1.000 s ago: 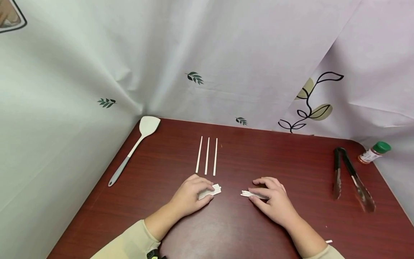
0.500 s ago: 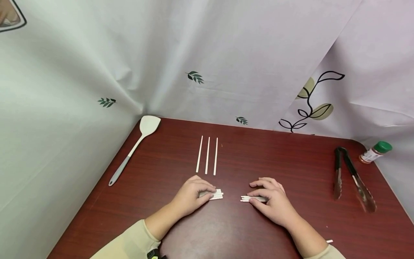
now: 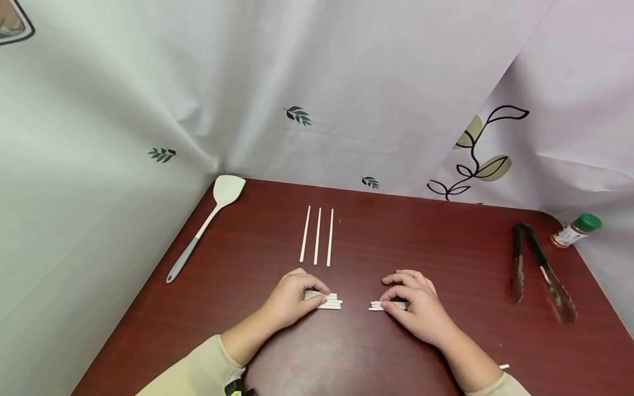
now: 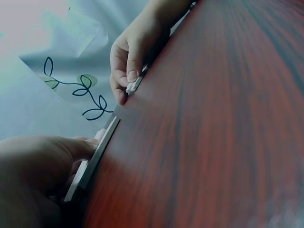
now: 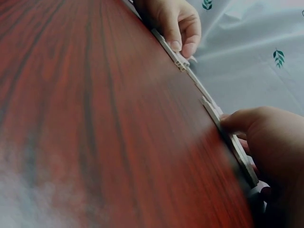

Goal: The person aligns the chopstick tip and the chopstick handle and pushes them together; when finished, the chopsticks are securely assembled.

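Note:
In the head view, my left hand [image 3: 292, 297] holds several thin white sticks [image 3: 334, 304] between thumb and fingers, their uneven ends pointing right. Facing it, my right hand [image 3: 415, 304] pinches another small bundle of white sticks [image 3: 375, 306] whose ends point left. A short gap separates the two bundles. Each wrist view shows a bundle low along the tabletop, with the thumb [image 4: 80, 148] on the near side of the left one and the thumb [image 5: 237, 119] against the right one. The far parts of both bundles are hidden by the hands.
Three white sticks [image 3: 317, 236] lie side by side beyond my left hand. A white spatula [image 3: 200, 228] lies at the left, tongs [image 3: 532, 247] and a green-capped spice bottle [image 3: 569, 235] at the right. Another stick end [image 3: 503, 366] shows beside my right forearm.
The sticks in my left hand have turned from slanting to nearly level across the view and fan out more. The right bundle's ends have shifted slightly toward me. Both hands stay nearly in place.

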Motion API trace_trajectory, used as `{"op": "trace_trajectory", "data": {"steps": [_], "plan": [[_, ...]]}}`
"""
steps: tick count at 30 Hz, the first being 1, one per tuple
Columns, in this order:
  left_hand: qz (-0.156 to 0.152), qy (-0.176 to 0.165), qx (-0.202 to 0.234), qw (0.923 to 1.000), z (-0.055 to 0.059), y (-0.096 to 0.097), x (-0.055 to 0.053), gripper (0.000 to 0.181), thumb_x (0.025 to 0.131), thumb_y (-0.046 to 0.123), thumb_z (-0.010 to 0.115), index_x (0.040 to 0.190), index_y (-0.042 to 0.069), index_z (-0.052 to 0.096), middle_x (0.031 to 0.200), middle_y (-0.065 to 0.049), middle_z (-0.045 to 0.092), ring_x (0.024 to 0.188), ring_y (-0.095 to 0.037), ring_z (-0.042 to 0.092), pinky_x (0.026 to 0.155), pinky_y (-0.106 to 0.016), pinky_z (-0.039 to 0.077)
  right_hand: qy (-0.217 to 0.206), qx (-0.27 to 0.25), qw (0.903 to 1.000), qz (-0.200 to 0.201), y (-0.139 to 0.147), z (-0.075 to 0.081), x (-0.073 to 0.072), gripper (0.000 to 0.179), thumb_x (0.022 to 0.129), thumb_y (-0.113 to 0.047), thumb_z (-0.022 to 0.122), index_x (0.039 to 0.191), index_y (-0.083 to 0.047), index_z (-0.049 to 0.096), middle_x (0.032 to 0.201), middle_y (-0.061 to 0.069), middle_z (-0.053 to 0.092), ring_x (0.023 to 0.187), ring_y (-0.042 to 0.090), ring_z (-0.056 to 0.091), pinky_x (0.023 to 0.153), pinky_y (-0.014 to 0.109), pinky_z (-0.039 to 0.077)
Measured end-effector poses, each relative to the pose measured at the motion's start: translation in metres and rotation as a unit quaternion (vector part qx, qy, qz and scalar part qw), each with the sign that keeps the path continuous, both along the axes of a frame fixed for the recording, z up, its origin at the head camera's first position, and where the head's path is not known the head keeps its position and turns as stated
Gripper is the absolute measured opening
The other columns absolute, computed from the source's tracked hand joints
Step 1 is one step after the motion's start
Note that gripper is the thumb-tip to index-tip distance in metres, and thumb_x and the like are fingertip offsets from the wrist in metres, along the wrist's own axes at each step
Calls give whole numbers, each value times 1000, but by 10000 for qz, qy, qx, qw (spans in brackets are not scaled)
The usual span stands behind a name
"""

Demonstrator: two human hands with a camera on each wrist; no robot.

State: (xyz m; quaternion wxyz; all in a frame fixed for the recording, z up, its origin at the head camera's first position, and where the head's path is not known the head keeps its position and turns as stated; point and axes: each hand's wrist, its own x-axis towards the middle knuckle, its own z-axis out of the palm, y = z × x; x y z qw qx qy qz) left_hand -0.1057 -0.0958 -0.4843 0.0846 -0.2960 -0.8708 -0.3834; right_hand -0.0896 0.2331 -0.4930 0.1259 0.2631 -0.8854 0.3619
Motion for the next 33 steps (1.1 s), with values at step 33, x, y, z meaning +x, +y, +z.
{"op": "trace_trajectory", "data": {"steps": [33], "plan": [[-1119,1494,767,9794,-3,8,0,18,93,-1,75,102,14,72,106,3,75,101,-13,71,93,-28,55,1787,-538,9817,383,-11,7,-2,18,104,-23,69,110,-13,83,97,-11,76,82,10,66,82,30,43]]}}
